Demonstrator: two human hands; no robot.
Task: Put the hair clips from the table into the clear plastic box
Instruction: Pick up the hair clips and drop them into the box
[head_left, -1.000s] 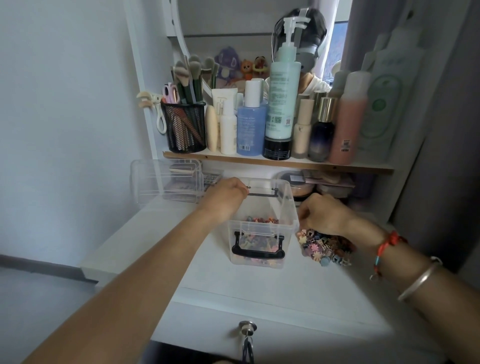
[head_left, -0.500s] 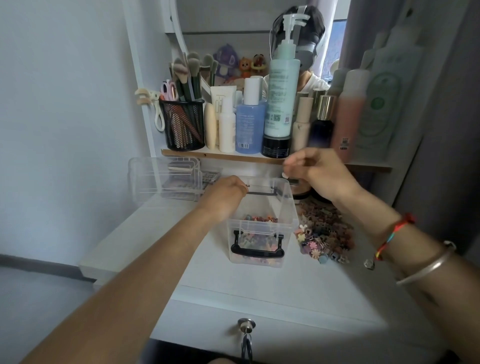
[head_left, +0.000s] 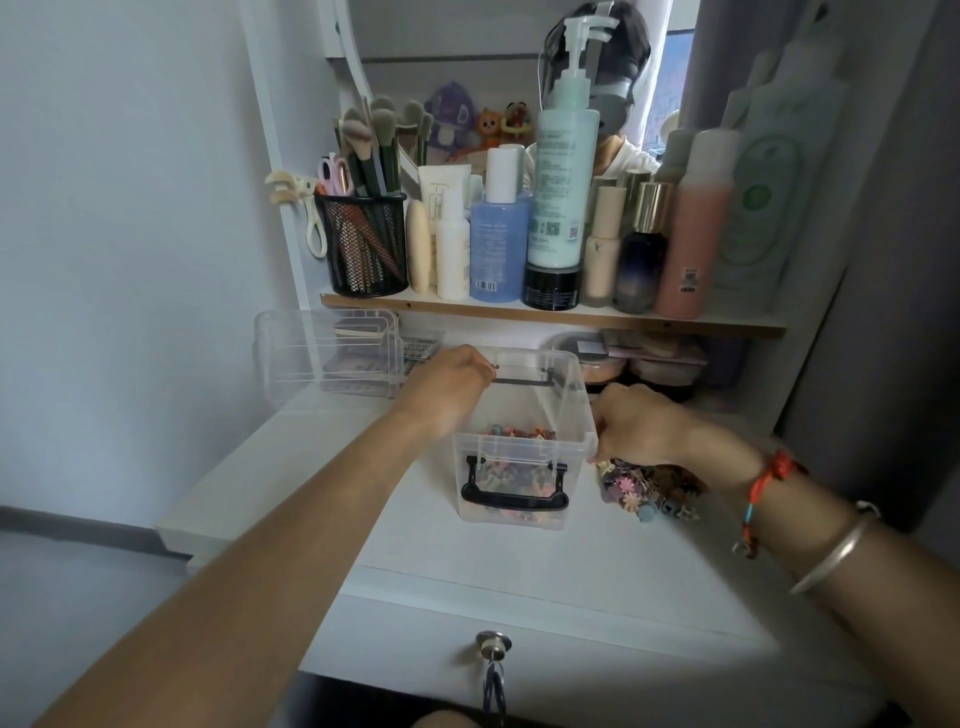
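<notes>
Left hand curled on box far-left rim; right hand closed over clip pile beside right wall, contents hidden. Table front bare.

Just the one camera here, strapped to the person's head, looking forward and down over both forearms at the white desk. It sits pretty close, so the arms fill the bottom corners (wide-angle lens, and the edges bend a bit). The view faces the shelf of bottles at the back, with the wall on the left and the drawer front at the bottom edge.
</notes>
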